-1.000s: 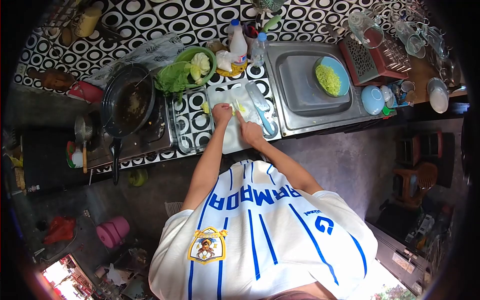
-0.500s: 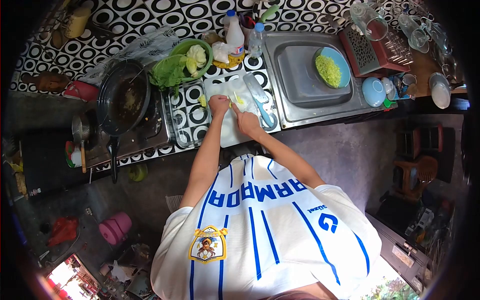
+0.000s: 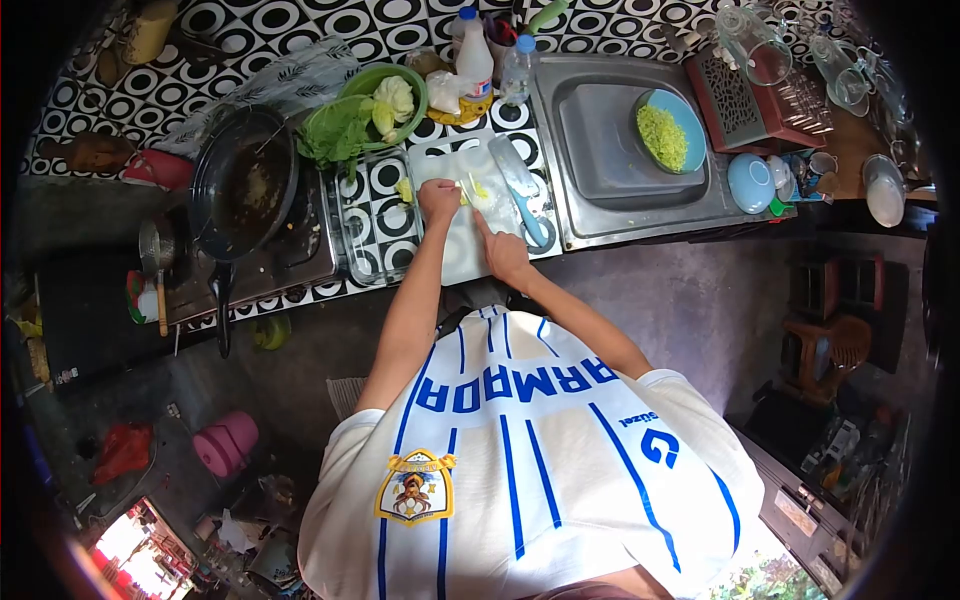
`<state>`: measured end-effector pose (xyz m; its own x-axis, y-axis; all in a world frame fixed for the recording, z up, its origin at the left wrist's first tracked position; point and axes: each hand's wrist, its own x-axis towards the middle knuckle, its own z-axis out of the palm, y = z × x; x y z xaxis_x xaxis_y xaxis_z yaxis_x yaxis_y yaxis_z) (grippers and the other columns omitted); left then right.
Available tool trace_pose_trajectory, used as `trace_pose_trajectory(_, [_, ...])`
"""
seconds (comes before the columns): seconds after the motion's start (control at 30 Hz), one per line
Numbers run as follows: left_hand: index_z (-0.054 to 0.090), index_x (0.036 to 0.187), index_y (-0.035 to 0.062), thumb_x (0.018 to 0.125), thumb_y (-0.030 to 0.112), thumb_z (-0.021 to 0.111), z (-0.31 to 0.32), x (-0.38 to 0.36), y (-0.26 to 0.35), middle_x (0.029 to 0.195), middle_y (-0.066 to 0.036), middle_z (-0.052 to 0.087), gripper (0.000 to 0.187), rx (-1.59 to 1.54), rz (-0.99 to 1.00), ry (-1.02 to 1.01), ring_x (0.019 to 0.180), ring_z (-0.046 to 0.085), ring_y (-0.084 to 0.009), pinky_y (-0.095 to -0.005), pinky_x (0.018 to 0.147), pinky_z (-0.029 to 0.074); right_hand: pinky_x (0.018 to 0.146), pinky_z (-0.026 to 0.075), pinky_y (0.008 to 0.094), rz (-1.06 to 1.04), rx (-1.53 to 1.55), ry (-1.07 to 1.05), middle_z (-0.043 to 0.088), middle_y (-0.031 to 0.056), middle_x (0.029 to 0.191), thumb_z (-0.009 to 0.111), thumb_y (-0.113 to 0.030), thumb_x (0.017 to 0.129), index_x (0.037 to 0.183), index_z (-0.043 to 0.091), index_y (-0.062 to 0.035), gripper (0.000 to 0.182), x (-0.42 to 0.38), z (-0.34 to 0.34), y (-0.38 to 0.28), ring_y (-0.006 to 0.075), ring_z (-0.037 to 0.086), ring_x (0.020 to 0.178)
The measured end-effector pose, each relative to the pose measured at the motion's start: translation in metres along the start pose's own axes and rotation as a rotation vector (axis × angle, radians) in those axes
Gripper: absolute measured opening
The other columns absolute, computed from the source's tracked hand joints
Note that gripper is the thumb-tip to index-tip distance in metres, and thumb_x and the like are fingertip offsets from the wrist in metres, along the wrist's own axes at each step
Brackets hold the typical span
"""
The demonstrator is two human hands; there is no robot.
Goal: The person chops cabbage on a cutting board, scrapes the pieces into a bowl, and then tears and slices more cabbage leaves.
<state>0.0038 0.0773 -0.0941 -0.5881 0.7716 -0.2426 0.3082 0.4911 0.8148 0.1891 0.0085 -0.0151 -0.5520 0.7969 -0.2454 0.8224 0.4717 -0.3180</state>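
Note:
My left hand (image 3: 438, 201) is closed at the left part of the white cutting board (image 3: 450, 250), pinching a small pale piece of leafy vegetable (image 3: 461, 192). Just to its right my right hand (image 3: 507, 254) hovers over or rests on the board; its index finger is stretched out and nothing shows in it, though the other fingers are partly hidden. Yellow-green vegetable bits (image 3: 479, 188) lie beyond the fingertips. A wide-bladed knife with a light blue handle (image 3: 534, 226) lies along the board's right side, apart from both hands.
A green basin (image 3: 415, 120) holding leafy vegetables (image 3: 335, 132) stands behind the board. Bottles (image 3: 474, 62) stand beside it. On the left is a black wok (image 3: 240, 180); on the right, a steel sink (image 3: 590, 220) with a blue bowl (image 3: 692, 130) of shredded greens.
My right hand has drawn back slightly toward my body and to the right, away from my left hand. The left hand stays nearly in place.

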Motion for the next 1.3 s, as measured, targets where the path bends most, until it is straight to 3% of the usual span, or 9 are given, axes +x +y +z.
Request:
trace_pose_trajectory(0.27, [0.076, 0.077, 0.0069, 0.064, 0.015, 0.075, -0.008, -0.005, 0.012, 0.077, -0.012, 0.073, 0.016, 0.059, 0.061, 0.013, 0.073, 0.072, -0.0281, -0.0361, 0.075, 0.057, 0.057, 0.054, 0.0483, -0.036, 0.010, 0.002, 0.066, 0.0201, 0.067, 0.054, -0.006, 0.082, 0.158, 0.014, -0.0160, 0.087, -0.015, 0.005, 0.008, 0.0372, 0.066, 0.058])
trace_pose_trajectory(0.57, [0.076, 0.079, 0.0067, 0.066, 0.017, 0.075, -0.009, -0.005, 0.016, 0.079, -0.013, 0.074, 0.016, 0.084, 0.067, 0.014, 0.075, 0.072, -0.0284, -0.0365, 0.076, 0.057, 0.057, 0.055, 0.0447, -0.029, -0.089, 0.085, 0.068, 0.0172, 0.070, 0.053, -0.006, 0.085, 0.158, 0.015, -0.0169, 0.083, 0.032, 0.004, 0.003, 0.0317, 0.068, 0.059])
trace_pose_trajectory(0.77, [0.077, 0.081, 0.0068, 0.068, 0.017, 0.075, -0.004, -0.007, 0.001, 0.080, -0.013, 0.074, 0.017, 0.004, 0.081, 0.031, 0.077, 0.072, -0.0287, -0.0367, 0.077, 0.057, 0.057, 0.054, 0.0487, 0.041, -0.003, 0.092, 0.068, 0.0209, 0.071, 0.054, -0.010, 0.085, 0.157, 0.017, -0.0167, 0.082, 0.033, 0.002, 0.013, 0.0370, 0.067, 0.060])
trace_pose_trajectory(0.97, [0.077, 0.074, 0.0091, 0.066, 0.020, 0.075, 0.003, 0.010, -0.014, 0.079, -0.013, 0.073, 0.014, 0.060, 0.034, -0.017, 0.077, 0.071, -0.0306, -0.0385, 0.078, 0.056, 0.058, 0.052, 0.0539, -0.047, 0.127, 0.067, 0.065, 0.0241, 0.066, 0.053, -0.015, 0.088, 0.155, 0.026, -0.0204, 0.072, 0.018, -0.007, 0.005, 0.0424, 0.064, 0.058])
trace_pose_trajectory(1.13, [0.074, 0.067, 0.0108, 0.063, 0.022, 0.077, -0.014, -0.006, 0.014, 0.075, -0.012, 0.072, 0.012, 0.245, 0.088, 0.005, 0.074, 0.070, -0.0327, -0.0404, 0.076, 0.056, 0.058, 0.052, 0.0538, -0.054, 0.139, 0.102, 0.065, 0.0238, 0.066, 0.053, -0.017, 0.089, 0.154, 0.029, -0.0209, 0.069, 0.018, 0.001, 0.004, 0.0422, 0.064, 0.057])
trace_pose_trajectory(1.3, [0.074, 0.075, 0.0085, 0.065, 0.020, 0.079, -0.017, -0.010, 0.012, 0.077, -0.013, 0.072, 0.016, 0.234, 0.171, 0.008, 0.075, 0.069, -0.0330, -0.0411, 0.076, 0.055, 0.058, 0.052, 0.0534, -0.060, 0.137, 0.100, 0.065, 0.0236, 0.066, 0.053, -0.017, 0.089, 0.154, 0.028, -0.0192, 0.070, 0.019, 0.005, 0.005, 0.0420, 0.064, 0.057])
